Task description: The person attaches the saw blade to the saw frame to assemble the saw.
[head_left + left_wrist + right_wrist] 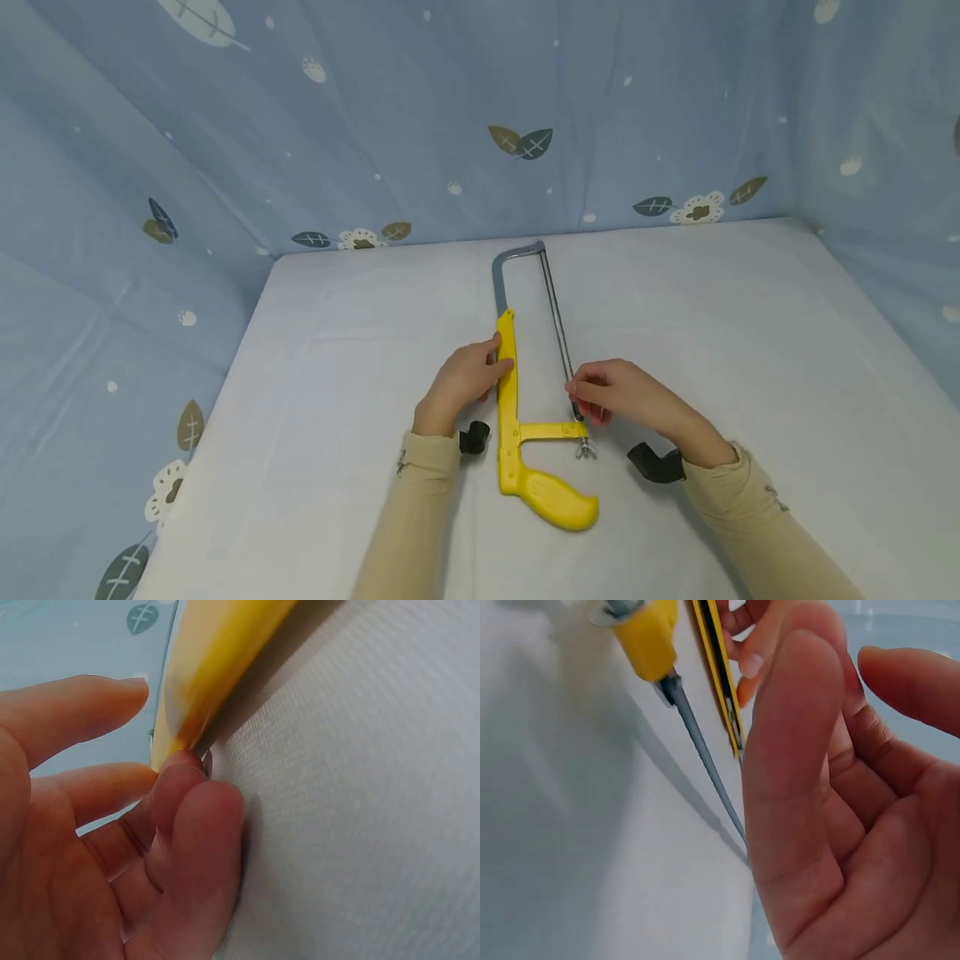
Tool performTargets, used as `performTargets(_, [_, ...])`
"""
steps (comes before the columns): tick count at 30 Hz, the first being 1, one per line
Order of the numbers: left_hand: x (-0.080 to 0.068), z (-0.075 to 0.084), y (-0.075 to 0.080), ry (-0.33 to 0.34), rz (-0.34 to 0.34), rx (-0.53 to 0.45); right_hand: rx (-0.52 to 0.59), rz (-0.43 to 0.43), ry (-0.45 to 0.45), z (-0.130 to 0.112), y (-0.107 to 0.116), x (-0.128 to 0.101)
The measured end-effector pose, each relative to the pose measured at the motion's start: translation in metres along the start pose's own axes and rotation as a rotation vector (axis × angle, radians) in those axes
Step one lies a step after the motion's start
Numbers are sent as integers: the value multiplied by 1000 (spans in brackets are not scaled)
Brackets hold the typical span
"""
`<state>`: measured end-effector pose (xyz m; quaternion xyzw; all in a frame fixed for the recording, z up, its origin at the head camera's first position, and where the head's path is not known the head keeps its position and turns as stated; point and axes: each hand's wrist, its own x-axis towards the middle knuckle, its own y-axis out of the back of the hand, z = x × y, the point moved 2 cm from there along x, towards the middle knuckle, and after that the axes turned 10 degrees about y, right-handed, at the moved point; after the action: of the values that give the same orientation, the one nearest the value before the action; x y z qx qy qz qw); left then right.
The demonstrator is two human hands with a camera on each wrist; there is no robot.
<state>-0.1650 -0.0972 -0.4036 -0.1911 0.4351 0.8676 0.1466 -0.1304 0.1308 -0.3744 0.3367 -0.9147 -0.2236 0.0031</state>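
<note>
A hacksaw [508, 400] with a yellow frame and handle and a grey front bow lies on the white table. Its thin blade [557, 312] runs along the right side, down to a wing nut [586, 448]. My left hand [463, 377] is at the frame's left edge, fingertips touching the yellow bar [217, 667]; the thumb stands over the bar, apart from it in the left wrist view. Beside the blade's lower end hovers my right hand [618, 392], loosely curled, its thumb [911, 682] apart from the fingers. Whether it touches the blade is hard to tell.
A white cloth covers the table [337, 333]. Blue patterned curtains [420, 108] rise behind it and at both sides. Black wrist pieces [656, 463] stick out near both beige sleeves [757, 508].
</note>
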Motion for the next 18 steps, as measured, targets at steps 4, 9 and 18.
performTargets(4, [-1,-2,0,1,3,0,-30,-28,4,-1,-7,-11])
performTargets(9, [-1,-3,0,-20,19,16,-55,-65,-9,1,-11,-22])
performTargets(18, [-2,-3,0,-24,12,-1,14,-145,-25,15,-18,-36])
